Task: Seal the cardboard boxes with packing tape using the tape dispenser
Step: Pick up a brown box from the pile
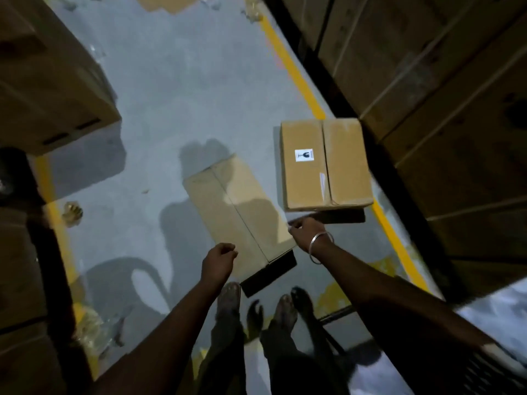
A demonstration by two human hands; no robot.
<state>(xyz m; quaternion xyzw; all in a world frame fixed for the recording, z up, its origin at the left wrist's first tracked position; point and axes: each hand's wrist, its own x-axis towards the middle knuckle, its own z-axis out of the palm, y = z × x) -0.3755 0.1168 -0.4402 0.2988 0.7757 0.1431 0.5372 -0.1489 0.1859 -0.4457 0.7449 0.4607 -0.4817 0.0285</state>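
Lengthwise, long box [239, 212] up-left from feet, seam along its axis.

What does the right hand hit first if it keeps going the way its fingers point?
Probably the near box. The right hand has its fingers aimed left, at that box's right edge, seemingly just short of it or touching; depth is unclear. The labelled box lies further up, off that line.
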